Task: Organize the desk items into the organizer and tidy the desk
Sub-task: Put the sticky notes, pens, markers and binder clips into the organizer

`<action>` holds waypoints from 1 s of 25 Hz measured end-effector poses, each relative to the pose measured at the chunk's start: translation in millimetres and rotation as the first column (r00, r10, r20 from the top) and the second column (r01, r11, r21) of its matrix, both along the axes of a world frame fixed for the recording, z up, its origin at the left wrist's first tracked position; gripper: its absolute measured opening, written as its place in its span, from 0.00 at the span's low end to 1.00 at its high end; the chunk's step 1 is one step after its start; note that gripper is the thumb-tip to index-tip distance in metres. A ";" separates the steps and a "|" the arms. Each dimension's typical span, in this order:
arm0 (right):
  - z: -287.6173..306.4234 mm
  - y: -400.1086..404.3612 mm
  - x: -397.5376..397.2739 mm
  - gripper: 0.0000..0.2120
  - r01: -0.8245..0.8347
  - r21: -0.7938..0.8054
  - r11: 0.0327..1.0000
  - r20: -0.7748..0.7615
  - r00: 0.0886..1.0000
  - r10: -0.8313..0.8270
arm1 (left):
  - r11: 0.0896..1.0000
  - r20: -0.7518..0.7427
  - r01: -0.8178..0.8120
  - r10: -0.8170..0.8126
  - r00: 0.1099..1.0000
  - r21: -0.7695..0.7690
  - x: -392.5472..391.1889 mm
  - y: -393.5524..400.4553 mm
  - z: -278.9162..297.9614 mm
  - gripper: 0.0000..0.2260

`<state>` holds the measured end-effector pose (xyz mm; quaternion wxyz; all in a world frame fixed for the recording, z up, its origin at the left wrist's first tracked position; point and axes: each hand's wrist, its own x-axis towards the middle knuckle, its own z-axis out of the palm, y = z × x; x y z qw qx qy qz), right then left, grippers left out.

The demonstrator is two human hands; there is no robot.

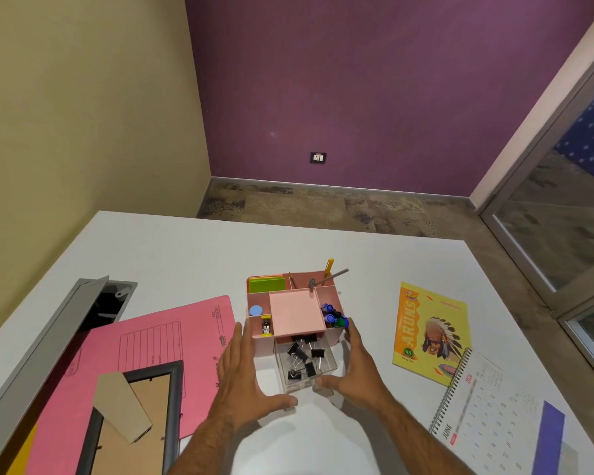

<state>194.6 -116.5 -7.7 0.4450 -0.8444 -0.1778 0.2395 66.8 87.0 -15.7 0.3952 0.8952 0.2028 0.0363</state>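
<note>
On the white desk, mid-front: pink organizer sat with its clear drawer pulled out toward the person.
Hands: left hand and right hand were both spread, fingers straight, thumbs against the drawer's front corners, nothing pinched.
Drawer contents: black binder clips, loose pile.
Top compartments: green sticky notes, blue markers, a yellow stapler, a yellow pen.
Handling guess: light, stiff plastic, probably slidey, so I'd push evenly at both front corners or it'll skew and the clips rattle.
</note>
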 end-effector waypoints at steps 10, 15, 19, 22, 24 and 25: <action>0.7 29.6 -1.6 0.45 0.335 0.133 0.933 -0.008 0.942 -0.337 | 0.964 0.094 -0.217 0.233 0.968 -0.151 19.9 1.2 4.7 0.44; 2.1 38.4 5.2 0.31 0.451 0.133 0.882 0.009 0.890 -0.457 | 0.915 0.118 -0.322 0.357 0.927 -0.242 32.5 1.8 9.2 0.32; 0.1 37.9 12.4 0.30 0.449 0.139 0.883 -0.003 0.891 -0.453 | 0.887 0.081 -0.324 0.369 0.926 -0.329 33.5 1.2 4.3 0.33; -2.4 38.3 14.0 0.34 0.402 0.134 0.906 -0.081 0.916 -0.394 | 0.841 0.093 -0.322 0.398 0.913 -0.435 35.2 -4.7 6.6 0.31; -4.3 38.7 13.1 0.36 0.373 0.155 0.915 -0.119 0.926 -0.358 | 0.771 0.064 -0.373 0.468 0.881 -0.516 38.3 -9.9 10.6 0.25; -4.8 38.7 12.6 0.35 0.381 0.175 0.908 -0.140 0.922 -0.360 | 0.737 0.042 -0.396 0.498 0.866 -0.548 39.7 -11.3 10.6 0.24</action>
